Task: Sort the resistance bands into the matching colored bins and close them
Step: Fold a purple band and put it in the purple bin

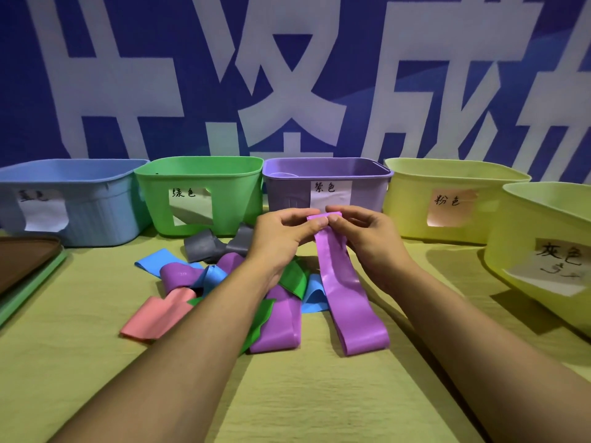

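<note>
A long purple band hangs from both my hands, its lower loop resting on the table. My left hand and my right hand pinch its top end together, just in front of the purple bin. Below my arms lies a pile of bands: grey, blue, purple, pink, green and another purple one. The blue bin, green bin and two yellow bins stand open in a row.
Each bin carries a paper label. Lids, one brown and one green, lie stacked at the left table edge. A blue banner with large white characters hangs behind the bins. The yellow-green table stretches bare toward me.
</note>
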Motion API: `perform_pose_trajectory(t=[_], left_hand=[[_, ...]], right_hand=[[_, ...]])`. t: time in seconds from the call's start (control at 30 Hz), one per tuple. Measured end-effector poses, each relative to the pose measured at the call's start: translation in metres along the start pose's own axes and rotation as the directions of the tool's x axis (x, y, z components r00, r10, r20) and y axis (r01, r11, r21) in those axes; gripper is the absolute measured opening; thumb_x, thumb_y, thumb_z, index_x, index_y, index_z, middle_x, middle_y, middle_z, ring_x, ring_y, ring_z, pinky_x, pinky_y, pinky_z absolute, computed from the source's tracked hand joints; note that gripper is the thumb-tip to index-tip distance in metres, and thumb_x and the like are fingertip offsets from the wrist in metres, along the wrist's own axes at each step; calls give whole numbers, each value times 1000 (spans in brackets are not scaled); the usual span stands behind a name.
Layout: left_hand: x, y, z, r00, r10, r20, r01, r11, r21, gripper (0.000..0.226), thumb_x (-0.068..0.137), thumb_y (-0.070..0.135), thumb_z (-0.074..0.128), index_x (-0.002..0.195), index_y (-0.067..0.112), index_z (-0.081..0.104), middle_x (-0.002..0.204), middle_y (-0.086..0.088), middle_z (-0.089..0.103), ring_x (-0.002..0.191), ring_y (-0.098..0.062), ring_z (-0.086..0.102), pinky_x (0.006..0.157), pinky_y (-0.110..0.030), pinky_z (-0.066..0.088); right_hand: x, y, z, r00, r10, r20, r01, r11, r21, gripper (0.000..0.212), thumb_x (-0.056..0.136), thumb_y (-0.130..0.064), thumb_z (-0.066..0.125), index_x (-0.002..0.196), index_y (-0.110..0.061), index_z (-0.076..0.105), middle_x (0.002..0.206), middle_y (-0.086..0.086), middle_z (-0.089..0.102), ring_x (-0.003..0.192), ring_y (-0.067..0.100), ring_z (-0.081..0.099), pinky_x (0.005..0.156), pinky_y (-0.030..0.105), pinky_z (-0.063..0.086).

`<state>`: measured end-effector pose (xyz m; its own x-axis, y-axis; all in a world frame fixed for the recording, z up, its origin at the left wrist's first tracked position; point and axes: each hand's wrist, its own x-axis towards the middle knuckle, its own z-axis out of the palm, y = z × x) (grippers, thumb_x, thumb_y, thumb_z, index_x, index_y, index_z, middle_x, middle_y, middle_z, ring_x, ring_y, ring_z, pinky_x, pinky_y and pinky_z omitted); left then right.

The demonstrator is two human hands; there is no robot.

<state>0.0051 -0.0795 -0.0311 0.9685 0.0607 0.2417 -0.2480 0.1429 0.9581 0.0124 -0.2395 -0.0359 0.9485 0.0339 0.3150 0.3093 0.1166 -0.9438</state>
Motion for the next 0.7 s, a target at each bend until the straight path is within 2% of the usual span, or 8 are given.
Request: perform_pose_trajectory(t=[0.13,0.37,0.47,0.57,0.7], left_hand=[[0,0,0,1000,0,3,0,1000,-20,29,82,4,82,110,0,75,100,-15,78,91,-21,76,83,-26,60],[0,2,0,999,-25,28,27,998,-64,26,83,4,81,108,2,75,103,-17,78,96,-24,75,83,-26,59],[-2,4,3,998,-33,51,37,995,-89,17,87,6,78,104,5,76,106,-17,77,96,-23,74,86,-26,59],[-4,7,6,998,-48,39,53,989,-138,9,94,13,72,100,8,75,102,-15,78,91,-22,75,79,-24,60],[-4,8,6,989,-142,33,145,984,-102,33,96,32,70,106,1,74,99,-19,78,87,-25,77,71,-26,60]], right_hand=[[0,0,1,1000,-20,-6,20,1000,-18,24,93,-12,72,116,-8,75,106,8,78,101,21,74,84,27,59],[1,2,0,999,-52,-1,52,998,-20,25,92,-9,72,117,-4,74,104,11,78,90,13,73,75,20,55],[3,4,-1,998,-63,-11,63,997,-33,24,92,-8,73,116,-5,74,103,10,78,88,12,72,75,20,55],[3,4,-2,996,-90,-1,90,994,-64,26,92,-10,73,118,-5,74,105,9,78,92,13,72,77,21,55],[2,3,2,991,-136,16,137,988,-71,24,93,-8,72,116,-5,75,104,8,78,89,10,71,76,21,54]])
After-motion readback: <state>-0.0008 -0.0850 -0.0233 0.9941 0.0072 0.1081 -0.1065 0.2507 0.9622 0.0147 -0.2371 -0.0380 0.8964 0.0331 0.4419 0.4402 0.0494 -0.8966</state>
